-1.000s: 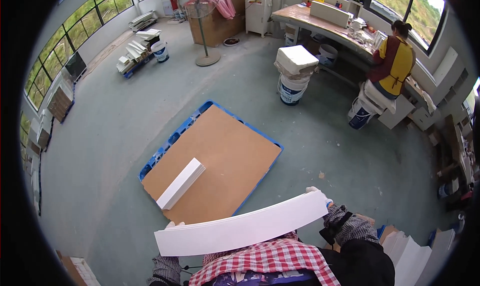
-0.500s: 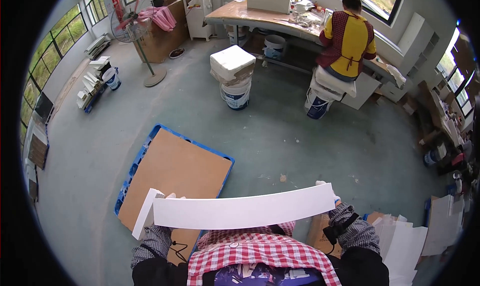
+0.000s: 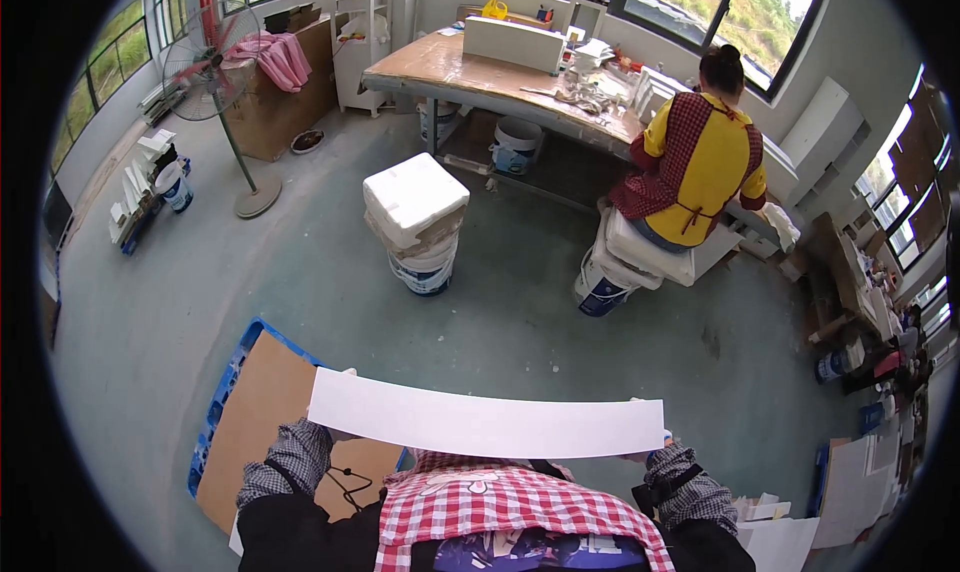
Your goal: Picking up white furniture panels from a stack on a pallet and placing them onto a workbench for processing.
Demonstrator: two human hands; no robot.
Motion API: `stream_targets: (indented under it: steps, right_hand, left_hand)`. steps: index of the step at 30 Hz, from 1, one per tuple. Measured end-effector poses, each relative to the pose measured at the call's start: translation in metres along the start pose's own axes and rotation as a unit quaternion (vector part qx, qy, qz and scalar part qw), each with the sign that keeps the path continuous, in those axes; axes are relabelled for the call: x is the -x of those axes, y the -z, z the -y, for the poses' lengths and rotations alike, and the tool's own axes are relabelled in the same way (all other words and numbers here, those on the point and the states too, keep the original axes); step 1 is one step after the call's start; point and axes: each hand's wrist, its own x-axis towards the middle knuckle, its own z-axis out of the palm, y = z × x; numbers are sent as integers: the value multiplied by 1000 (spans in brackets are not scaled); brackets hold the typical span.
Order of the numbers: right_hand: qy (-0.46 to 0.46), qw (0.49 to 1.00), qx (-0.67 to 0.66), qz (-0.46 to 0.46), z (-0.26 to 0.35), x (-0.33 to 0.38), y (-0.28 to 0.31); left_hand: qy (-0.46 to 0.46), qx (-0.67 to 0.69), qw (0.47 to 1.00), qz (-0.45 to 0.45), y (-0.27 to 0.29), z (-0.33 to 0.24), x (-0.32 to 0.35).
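Floor — pallet, buckets

A grey concrete floor fills the room, daylit by windows along the far wall and more windows on the left wall. A long wooden worktop stands under the far windows, littered at its right end, with a white box near its far edge and buckets beneath. A pedestal fan stands at the left beside a brown cabinet draped with pink cloth, and a white shelf unit stands next to it.
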Motion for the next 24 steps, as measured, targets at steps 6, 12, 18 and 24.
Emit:
stream_targets:
  steps: [6,12,18,24]
  right_hand:
    - [190,981,16,20,44,-147,34]
    - [107,986,-116,59,127,-315,71]
    - [-17,962,-243,127,287,-474,118]
    - [178,962,43,204,417,-619,156]
  left_hand:
    - [95,165,982,-6,-47,-101,-115]
    - [-92,-453,885,-46,-75,-162,-223]
    - [-160,-577,799,-55,-130,-234,-317]
    - [-212,-658,721,-54,-140,-308,-411]
